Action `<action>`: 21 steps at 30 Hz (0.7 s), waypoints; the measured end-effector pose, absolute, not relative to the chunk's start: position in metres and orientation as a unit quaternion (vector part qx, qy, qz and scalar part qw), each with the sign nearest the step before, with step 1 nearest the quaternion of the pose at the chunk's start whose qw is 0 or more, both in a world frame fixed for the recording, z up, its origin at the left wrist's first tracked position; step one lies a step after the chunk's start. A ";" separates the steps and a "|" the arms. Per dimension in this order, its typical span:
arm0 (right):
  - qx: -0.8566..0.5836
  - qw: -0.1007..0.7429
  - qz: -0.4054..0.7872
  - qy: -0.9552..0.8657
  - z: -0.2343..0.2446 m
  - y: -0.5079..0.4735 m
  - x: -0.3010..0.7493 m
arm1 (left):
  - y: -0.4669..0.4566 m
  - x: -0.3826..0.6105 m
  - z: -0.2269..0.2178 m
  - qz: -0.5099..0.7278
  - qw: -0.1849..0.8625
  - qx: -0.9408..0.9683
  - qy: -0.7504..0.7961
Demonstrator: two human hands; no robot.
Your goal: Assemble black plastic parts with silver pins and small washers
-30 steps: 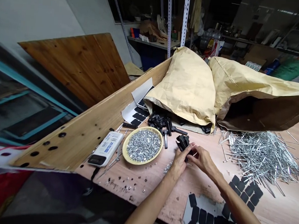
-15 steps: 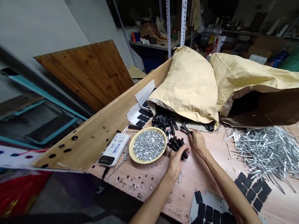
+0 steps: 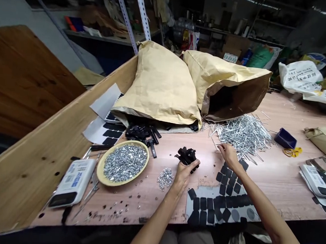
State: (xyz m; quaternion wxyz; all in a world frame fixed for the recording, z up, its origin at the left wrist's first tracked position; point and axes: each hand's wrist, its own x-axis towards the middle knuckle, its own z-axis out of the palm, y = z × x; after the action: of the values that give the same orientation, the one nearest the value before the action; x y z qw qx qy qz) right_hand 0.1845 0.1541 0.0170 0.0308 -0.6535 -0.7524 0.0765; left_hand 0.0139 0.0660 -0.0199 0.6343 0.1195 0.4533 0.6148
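My left hand is closed around a bunch of black plastic parts, held just above the wooden table. My right hand reaches to the near edge of a heap of thin silver metal rods, its fingers curled at the rods; whether it grips one I cannot make out. A small pile of silver nuts lies just left of my left hand. Right below my hands is a sheet of black adhesive pads.
A yellow dish of silver nuts and a white device sit at the left. Two tan paper sacks lie at the back, with more black parts spilling out. At the right are a blue box and more sheets.
The view has swung right. My right hand left the black parts by the sack and moved right to the rod heap. My left hand kept its bunch of black parts.
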 end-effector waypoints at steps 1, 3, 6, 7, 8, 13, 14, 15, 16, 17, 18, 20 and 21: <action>-0.661 0.015 0.063 -0.747 0.015 0.160 0.185 | 0.065 0.015 -0.020 0.615 0.620 0.139 0.467; -0.665 0.003 0.064 -0.744 0.010 0.166 0.181 | 0.063 0.015 -0.021 0.612 0.591 0.186 0.491; -0.677 -0.003 0.056 -0.734 0.006 0.164 0.174 | 0.062 0.011 -0.020 0.603 0.555 0.258 0.512; -0.677 0.005 0.053 -0.734 0.008 0.161 0.175 | 0.062 0.008 -0.020 0.601 0.545 0.274 0.517; -0.667 0.029 0.051 -0.743 0.012 0.157 0.176 | 0.063 0.006 -0.020 0.598 0.536 0.285 0.524; -0.455 0.277 0.033 -0.846 0.049 0.125 0.191 | 0.071 0.000 -0.023 0.576 0.484 0.294 0.590; -0.423 0.293 0.025 -0.857 0.057 0.117 0.193 | 0.072 0.000 -0.024 0.569 0.473 0.297 0.603; -0.402 0.293 0.013 -0.868 0.063 0.110 0.193 | 0.073 0.001 -0.024 0.564 0.463 0.304 0.612; -0.389 0.282 -0.003 -0.877 0.069 0.105 0.192 | 0.073 0.003 -0.024 0.559 0.454 0.316 0.618; -0.380 0.266 -0.023 -0.886 0.073 0.101 0.191 | 0.072 0.004 -0.023 0.555 0.445 0.331 0.620; -0.373 0.246 -0.048 -0.893 0.076 0.098 0.190 | 0.071 0.005 -0.022 0.551 0.437 0.348 0.620; -0.359 0.199 -0.099 -0.906 0.079 0.096 0.189 | 0.068 0.007 -0.018 0.545 0.426 0.379 0.614; -0.351 0.174 -0.116 -0.913 0.081 0.096 0.188 | 0.066 0.008 -0.016 0.541 0.424 0.392 0.611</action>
State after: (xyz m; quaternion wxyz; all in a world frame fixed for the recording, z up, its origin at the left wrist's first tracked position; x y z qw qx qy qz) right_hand 0.1879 0.0961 0.0809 0.1739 -0.3509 -0.9127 -0.1165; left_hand 0.0083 0.0663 -0.0158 0.4240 0.3922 0.6112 0.5412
